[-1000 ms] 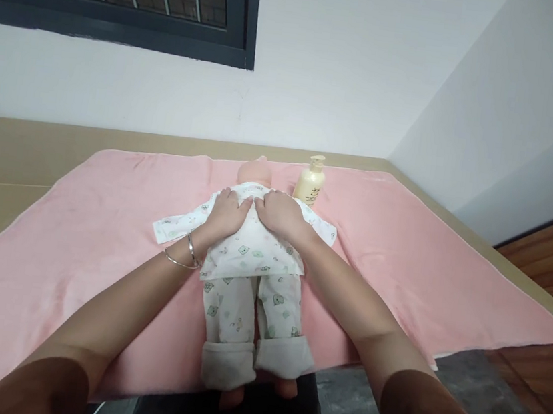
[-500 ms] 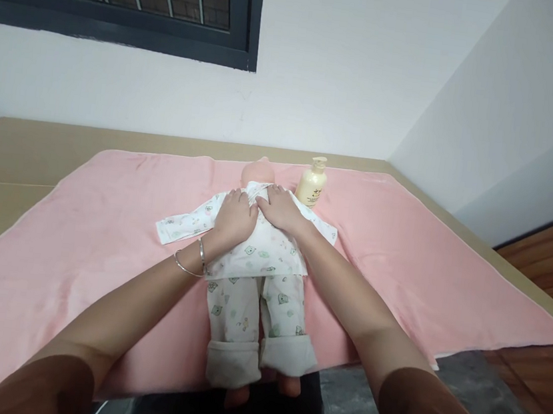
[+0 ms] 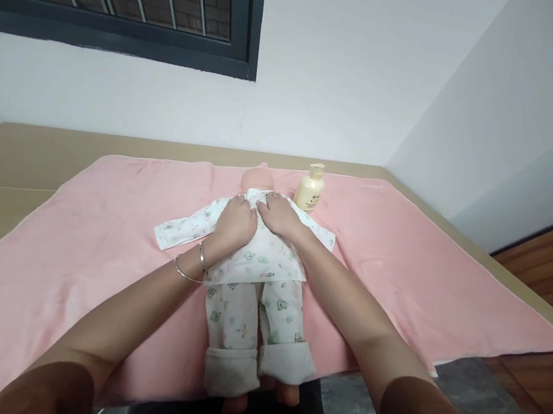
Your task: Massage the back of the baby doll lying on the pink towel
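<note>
Beneath the fingers [image 3: 273, 200]: doll [image 3: 262, 266] laid lengthwise, clothed in a white shirt [image 3: 279, 256] and trousers [image 3: 235, 316] with small green animal prints; which way it faces cannot be confirmed.
Left hand [image 3: 234, 226]: on the left side of the shirt's upper part, fingers straightened and resting, gripping nothing; silver bangles [image 3: 202, 260] at the wrist.
Right hand [image 3: 279, 215]: on the shirt's right side, fingers extended and laid down, likewise gripping nothing; thumbs near each other.
Head [image 3: 258, 179]: just beyond the fingers.
Feet [image 3: 288, 394]: well to the near side of the fingers, below turned-up cuffs [image 3: 232, 371].
Bottle [image 3: 310, 191]: cream, pump-topped, upright, just beyond and right of the right fingers; print too small to read.
Blanket [image 3: 119, 214]: pink, pale-edged, spread widely to both sides of the fingers; shallow creases noted.
Desk [image 3: 45, 158]: tan, visible beyond the blanket, with a seam line far left of the fingers.
Wall [image 3: 333, 73]: white, behind the desk, well beyond the fingers.
Window [image 3: 241, 61]: dark frame with bars, brickwork behind, beyond and left of the fingers.
Wooden panel [image 3: 545, 273]: brown-grained, far right of the fingers.
Floor [image 3: 478, 406]: mottled grey, below and right of the fingers.
</note>
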`<state>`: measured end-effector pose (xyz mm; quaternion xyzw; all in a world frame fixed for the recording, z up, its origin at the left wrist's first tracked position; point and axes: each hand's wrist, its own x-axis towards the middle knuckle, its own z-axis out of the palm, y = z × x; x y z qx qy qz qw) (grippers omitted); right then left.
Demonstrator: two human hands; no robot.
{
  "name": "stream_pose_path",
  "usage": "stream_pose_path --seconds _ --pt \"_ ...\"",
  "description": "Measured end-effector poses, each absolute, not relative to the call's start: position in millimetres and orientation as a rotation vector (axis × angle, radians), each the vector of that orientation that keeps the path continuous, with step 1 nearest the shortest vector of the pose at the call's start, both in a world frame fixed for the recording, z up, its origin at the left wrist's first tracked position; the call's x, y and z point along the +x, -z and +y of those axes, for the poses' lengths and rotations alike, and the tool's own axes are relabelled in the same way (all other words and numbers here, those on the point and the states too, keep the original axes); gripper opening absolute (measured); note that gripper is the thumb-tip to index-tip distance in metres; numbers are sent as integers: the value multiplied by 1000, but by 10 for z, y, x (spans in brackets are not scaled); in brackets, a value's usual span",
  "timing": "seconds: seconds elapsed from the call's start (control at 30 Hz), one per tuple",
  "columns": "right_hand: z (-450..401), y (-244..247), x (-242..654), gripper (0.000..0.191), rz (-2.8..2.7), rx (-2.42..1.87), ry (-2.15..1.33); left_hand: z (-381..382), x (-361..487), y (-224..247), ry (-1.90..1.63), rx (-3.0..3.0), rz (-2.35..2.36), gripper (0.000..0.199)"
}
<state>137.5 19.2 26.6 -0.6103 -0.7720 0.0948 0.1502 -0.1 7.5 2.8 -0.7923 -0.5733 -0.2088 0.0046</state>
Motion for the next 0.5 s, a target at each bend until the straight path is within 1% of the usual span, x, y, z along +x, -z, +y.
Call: stream_pose_path --seconds 0.2,0.37,0.5 --pt "5 -360 1316 48 -2290 -1769 -246 311 -95 77 828 -2591 -1777 43" --pt "125 -323 1367 45 -2268 -1731 -278 202 -34 55 778 -2529 -1785 43" --pt "163 -304 1363 45 -2264 -1741 -224 121 12 9 778 -2521 -1802 42"
